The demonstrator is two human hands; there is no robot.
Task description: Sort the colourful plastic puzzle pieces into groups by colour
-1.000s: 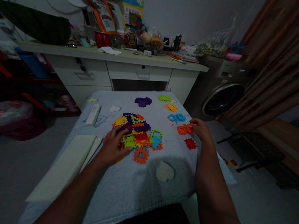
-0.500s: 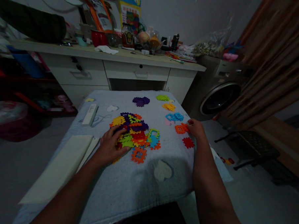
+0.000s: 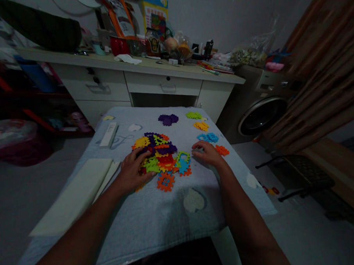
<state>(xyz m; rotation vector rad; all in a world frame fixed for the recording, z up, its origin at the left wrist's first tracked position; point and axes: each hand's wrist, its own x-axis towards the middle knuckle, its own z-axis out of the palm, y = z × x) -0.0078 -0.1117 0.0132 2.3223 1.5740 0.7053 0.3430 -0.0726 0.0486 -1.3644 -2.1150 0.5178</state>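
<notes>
A heap of coloured toothed plastic tiles (image 3: pixel 162 154) lies in the middle of a small table under a light blue cloth (image 3: pixel 165 211). My left hand (image 3: pixel 133 172) rests flat on the heap's left edge, fingers spread over green and purple tiles. My right hand (image 3: pixel 206 154) hovers just right of the heap, fingers stretched toward a blue and green tile (image 3: pixel 183 160), holding nothing. An orange tile (image 3: pixel 165 181) lies at the heap's near edge. Sorted groups sit further right: orange (image 3: pixel 222 150), blue (image 3: pixel 208 137), yellow (image 3: pixel 201 126), green (image 3: pixel 193 115), purple (image 3: pixel 168 119).
A white box (image 3: pixel 109 134) and a pale flat board (image 3: pixel 75 195) lie at the table's left. Beyond stands a cluttered desk with drawers (image 3: pixel 163 84). A washing machine (image 3: pixel 261 109) and a dark chair (image 3: pixel 304 173) are to the right.
My right hand left the orange group at the right edge and moved left toward the heap. The red tile near it is now hidden. My left hand stayed on the heap.
</notes>
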